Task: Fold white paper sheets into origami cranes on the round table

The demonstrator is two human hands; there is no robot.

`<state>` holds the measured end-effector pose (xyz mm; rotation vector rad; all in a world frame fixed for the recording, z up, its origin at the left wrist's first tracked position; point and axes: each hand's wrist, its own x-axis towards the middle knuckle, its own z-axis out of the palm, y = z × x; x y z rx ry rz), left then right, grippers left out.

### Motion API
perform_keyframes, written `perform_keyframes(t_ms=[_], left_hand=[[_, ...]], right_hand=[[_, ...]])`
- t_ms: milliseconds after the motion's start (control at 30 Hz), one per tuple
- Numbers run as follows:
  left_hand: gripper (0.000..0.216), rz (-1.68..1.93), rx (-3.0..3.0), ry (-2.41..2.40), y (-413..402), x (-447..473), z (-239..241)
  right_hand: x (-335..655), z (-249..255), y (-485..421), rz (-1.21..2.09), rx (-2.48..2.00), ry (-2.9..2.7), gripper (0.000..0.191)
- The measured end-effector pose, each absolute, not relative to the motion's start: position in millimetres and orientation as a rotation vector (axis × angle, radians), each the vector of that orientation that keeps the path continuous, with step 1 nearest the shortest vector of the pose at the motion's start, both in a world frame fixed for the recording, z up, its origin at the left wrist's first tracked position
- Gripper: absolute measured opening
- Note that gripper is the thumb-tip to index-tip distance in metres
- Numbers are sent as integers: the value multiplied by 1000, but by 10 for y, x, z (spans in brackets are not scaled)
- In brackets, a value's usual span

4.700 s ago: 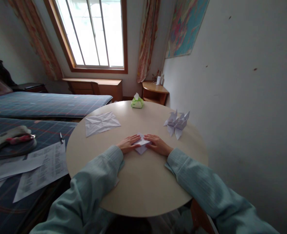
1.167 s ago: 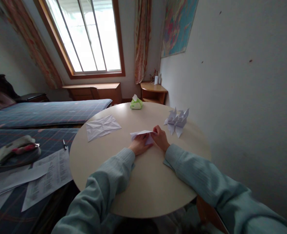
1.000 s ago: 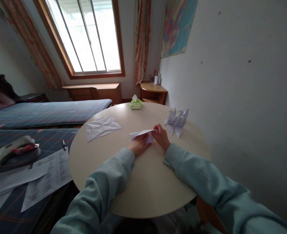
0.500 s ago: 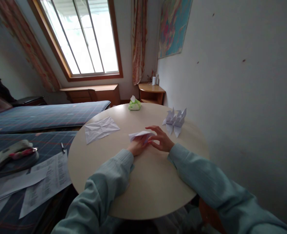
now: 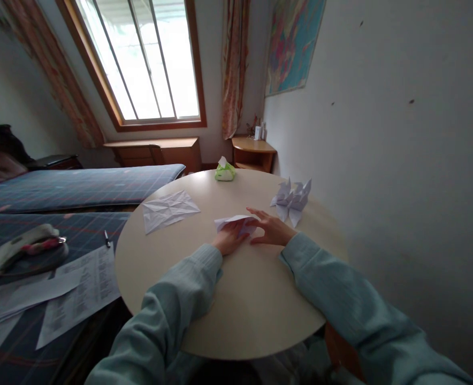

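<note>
A sheet of folded white paper (image 5: 222, 221) lies near the middle of the round table, its upper flap raised a little. My left hand (image 5: 229, 239) grips it from the near side, thumb and fingers on the paper and the fingertips partly hidden by the flap. At the paper's right edge is my right hand (image 5: 275, 230), with thumb and fingers apart and curved toward the paper. Whether its fingertips touch the edge I cannot tell. Several folded paper figures with pointed tips (image 5: 291, 200) stand behind and to the right of my right hand.
A creased, unfolded paper (image 5: 170, 209) lies on the left of the cream table (image 5: 252, 310). At the far edge sits a green tissue pack (image 5: 224, 171). Printed sheets (image 5: 86, 289), a pen (image 5: 107, 239) and a pale bag (image 5: 23, 250) rest on the bed at left. A wall borders the right.
My right hand has shifted slightly to the right, and its fingers have spread a little more. My left hand stays at the folded paper. The whole view has turned slightly left.
</note>
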<state>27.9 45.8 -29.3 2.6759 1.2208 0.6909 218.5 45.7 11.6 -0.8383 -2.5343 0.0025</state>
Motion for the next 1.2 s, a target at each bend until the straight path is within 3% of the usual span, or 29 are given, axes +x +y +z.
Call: perform_keyframes(t_ms=[300,467,800,1200], left_hand=[[44,531,2655,1229,446,167,-277],[38,560,2635,1066,367,-113,-334],[33,652,2568,1021,373,-231,-333],[34,603,2650,1023,242,-75,-306]], right_hand=[[2119,65,506,37,-1084,-2589,26],[2109,-4,588,-17,-1139,-2522,23],[2116,-169,726,509,-768,-2250,16],[1938,-242,834,67,-814,-2223,10]])
